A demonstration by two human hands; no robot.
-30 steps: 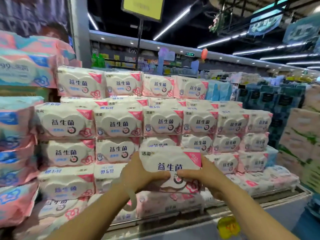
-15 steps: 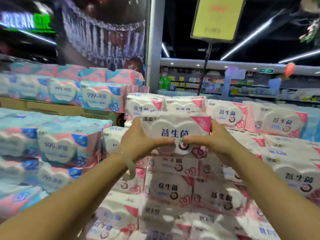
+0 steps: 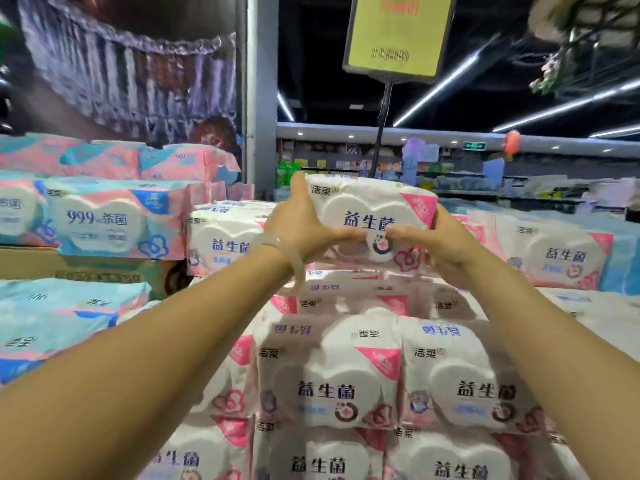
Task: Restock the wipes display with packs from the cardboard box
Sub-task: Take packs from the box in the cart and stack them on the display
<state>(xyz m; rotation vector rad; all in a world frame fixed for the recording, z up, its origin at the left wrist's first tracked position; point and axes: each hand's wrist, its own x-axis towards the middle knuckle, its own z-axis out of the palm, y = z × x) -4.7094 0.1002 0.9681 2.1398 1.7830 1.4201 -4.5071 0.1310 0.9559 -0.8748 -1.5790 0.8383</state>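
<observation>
A white and pink wipes pack point(image 3: 372, 211) is held up at the top row of the stacked wipes display point(image 3: 349, 379). My left hand point(image 3: 299, 225) grips its left end, thumb across the front. Its right end is gripped by my right hand point(image 3: 438, 244), the thumb meeting the left one near the round seal. The pack sits level, between a matching pack on the left point(image 3: 225, 240) and another on the right point(image 3: 550, 252). Whether its underside touches the row below is hidden by my hands. The cardboard box is out of view.
Blue and pink wipes packs point(image 3: 114, 216) are stacked to the left over a cardboard layer point(image 3: 41, 263). A grey pillar point(image 3: 261, 91) rises behind the display. A yellow price sign point(image 3: 398, 32) on a black pole point(image 3: 381, 129) stands just behind the held pack.
Both hands have carried the pack upward, from the lower rows to the top row of the display. The view has tilted up and closer to the stack.
</observation>
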